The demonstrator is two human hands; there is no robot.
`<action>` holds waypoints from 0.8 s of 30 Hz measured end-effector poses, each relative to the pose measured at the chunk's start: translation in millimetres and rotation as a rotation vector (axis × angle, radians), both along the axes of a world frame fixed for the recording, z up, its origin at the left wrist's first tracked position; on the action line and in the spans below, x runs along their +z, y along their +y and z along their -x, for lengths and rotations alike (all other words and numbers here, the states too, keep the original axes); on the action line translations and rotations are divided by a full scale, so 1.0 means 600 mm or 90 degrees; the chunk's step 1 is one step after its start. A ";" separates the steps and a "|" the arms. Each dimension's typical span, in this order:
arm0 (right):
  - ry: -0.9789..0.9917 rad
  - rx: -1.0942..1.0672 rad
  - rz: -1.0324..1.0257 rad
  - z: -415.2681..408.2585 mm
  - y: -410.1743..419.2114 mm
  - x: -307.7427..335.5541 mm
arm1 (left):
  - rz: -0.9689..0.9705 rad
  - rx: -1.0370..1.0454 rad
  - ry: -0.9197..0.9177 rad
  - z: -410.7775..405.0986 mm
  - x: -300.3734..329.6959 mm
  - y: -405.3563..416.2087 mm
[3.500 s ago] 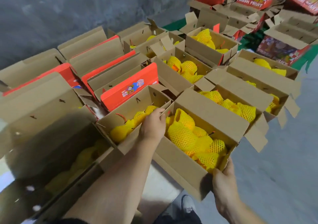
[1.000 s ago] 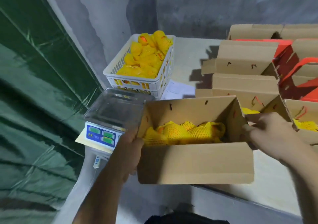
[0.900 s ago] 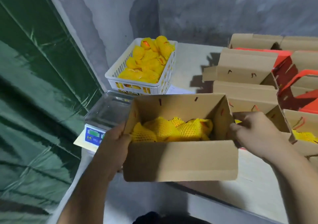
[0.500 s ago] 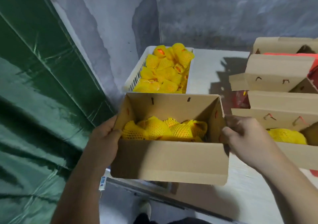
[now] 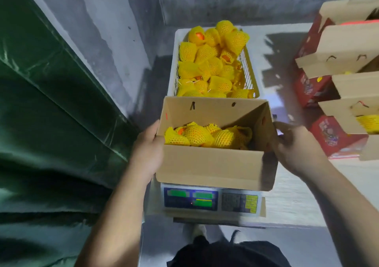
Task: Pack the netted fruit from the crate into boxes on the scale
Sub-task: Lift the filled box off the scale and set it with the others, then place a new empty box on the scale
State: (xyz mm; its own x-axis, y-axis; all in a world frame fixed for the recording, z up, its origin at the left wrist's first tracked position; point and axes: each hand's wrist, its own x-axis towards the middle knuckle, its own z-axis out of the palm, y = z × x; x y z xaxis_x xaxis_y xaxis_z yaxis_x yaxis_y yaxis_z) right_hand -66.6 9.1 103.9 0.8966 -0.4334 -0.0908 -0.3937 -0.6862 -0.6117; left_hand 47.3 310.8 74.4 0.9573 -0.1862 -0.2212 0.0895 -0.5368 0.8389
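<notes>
An open cardboard box [image 5: 211, 166] sits over the digital scale [image 5: 213, 202], partly filled with fruit in yellow foam nets [image 5: 207, 136]. My left hand [image 5: 148, 152] grips the box's left end. At the right end, my right hand [image 5: 295, 145] holds it with fingers curled round the corner. Behind the box a white slatted crate [image 5: 249, 72] is piled with more netted fruit [image 5: 213, 61]. Whether the box rests fully on the scale pan is hidden.
Several open cardboard boxes [image 5: 346, 51] with red printed sides stand on the white table [image 5: 297, 195] at the right, some holding netted fruit. A green tarp [image 5: 51, 113] hangs at the left. A grey wall [image 5: 225, 0] is behind the crate.
I carried the partly filled box leftward from the rows of boxes and brought it down over the scale. Both hands stayed on its ends throughout.
</notes>
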 end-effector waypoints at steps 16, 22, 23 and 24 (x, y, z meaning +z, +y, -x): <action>0.036 0.009 0.095 0.063 0.078 -0.035 | -0.239 0.019 -0.164 0.090 -0.016 -0.004; -0.160 -0.018 0.241 0.097 0.159 -0.060 | -0.271 0.018 -0.348 0.126 -0.008 0.051; -0.170 0.016 0.231 0.107 0.176 -0.063 | -0.259 -0.005 -0.388 0.141 -0.004 0.056; -0.176 0.054 0.219 0.116 0.192 -0.067 | -0.245 -0.041 -0.419 0.154 -0.005 0.063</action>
